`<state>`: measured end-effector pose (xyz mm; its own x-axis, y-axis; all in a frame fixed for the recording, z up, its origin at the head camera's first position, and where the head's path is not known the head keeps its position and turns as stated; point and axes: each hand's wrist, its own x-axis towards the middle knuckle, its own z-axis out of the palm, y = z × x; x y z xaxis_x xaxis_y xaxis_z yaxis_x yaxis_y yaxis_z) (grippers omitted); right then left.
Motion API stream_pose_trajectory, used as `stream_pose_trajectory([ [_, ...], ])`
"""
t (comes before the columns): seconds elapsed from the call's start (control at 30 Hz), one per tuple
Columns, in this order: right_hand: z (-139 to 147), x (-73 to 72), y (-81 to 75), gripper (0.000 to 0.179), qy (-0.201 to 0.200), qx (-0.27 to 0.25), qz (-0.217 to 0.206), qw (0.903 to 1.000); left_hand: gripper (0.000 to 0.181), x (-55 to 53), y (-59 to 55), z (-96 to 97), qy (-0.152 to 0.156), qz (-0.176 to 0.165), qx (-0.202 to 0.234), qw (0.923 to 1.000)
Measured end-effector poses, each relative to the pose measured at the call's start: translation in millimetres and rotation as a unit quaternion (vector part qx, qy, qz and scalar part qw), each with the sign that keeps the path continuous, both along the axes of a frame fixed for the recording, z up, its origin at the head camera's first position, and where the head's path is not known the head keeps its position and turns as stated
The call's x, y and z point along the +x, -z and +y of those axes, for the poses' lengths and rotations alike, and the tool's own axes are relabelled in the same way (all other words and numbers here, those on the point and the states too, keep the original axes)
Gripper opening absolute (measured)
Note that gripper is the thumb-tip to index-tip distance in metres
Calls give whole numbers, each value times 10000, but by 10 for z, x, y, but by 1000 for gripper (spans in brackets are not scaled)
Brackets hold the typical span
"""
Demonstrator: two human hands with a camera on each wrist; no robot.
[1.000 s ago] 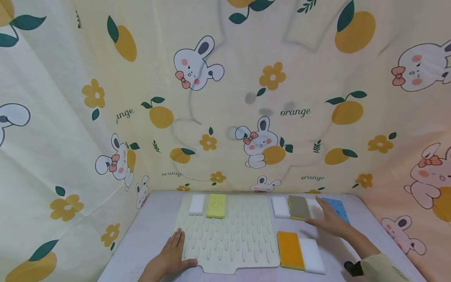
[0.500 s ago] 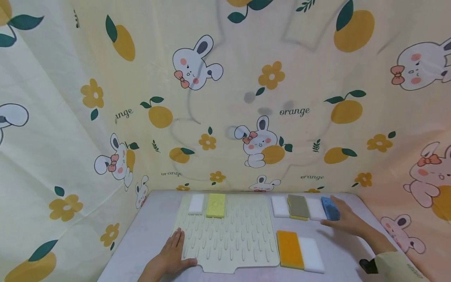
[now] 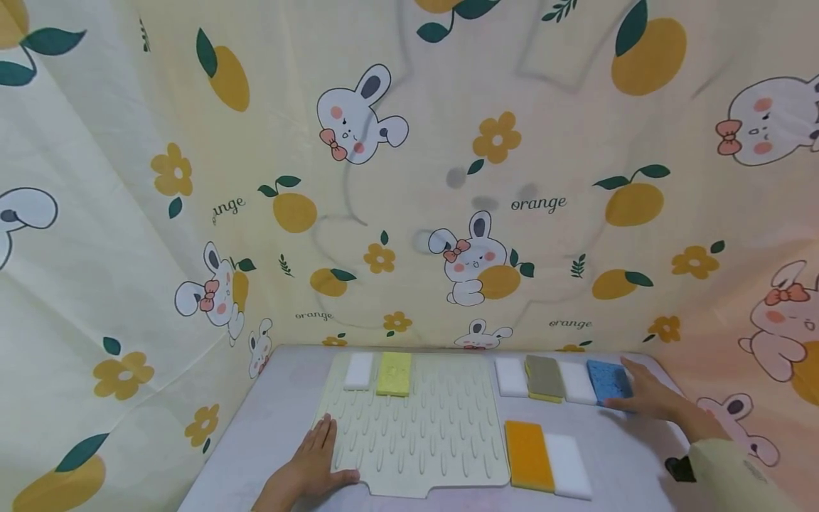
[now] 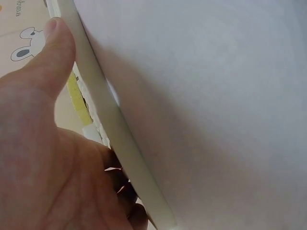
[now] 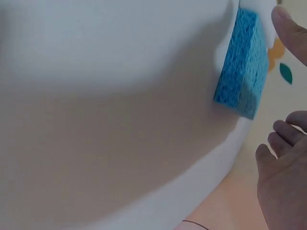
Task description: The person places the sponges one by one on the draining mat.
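A pale ribbed board (image 3: 416,427) lies at mid-table, its surface covered in raised ridges. Along its left edge rests my left hand (image 3: 312,459), fingers straight, thumb at the front edge. In the left wrist view the thumb (image 4: 57,52) lies along the board's side. My right hand (image 3: 659,398) is beside the blue sponge (image 3: 609,380) at the back right, thumb and fingers spread around its right end. The right wrist view shows a gap between the fingers (image 5: 283,139) and the blue sponge (image 5: 242,62), which lies flat.
On the board's back edge sit a white block (image 3: 358,372) and a yellow sponge (image 3: 393,374). Left of the blue sponge are a white block (image 3: 577,384), a grey-topped sponge (image 3: 544,378) and another white block (image 3: 511,377). An orange sponge (image 3: 529,455) and white block (image 3: 569,466) lie nearer. Printed cloth (image 3: 409,178) walls the table.
My right hand has moved right, from over the white block to the blue sponge and then to its right end. My left hand has stayed in place on the board.
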<state>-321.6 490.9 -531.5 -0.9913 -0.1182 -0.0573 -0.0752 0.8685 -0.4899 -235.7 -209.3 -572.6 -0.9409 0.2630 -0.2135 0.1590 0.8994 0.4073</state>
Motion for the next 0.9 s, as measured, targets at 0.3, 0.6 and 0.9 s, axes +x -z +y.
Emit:
stream_pose_trajectory([
  [0.3, 138, -151, 54, 147, 170, -134, -357, 9991, 138, -33, 115, -53, 91, 138, 247, 9996],
  [0.6, 117, -195, 50, 151, 181, -58, -465, 9987, 135, 8, 20, -7, 39, 35, 55, 10000],
  [0.9, 48, -221, -2, 141, 158, -157, -410, 9989, 129, 33, -52, 35, -14, 7, -91, 10000],
])
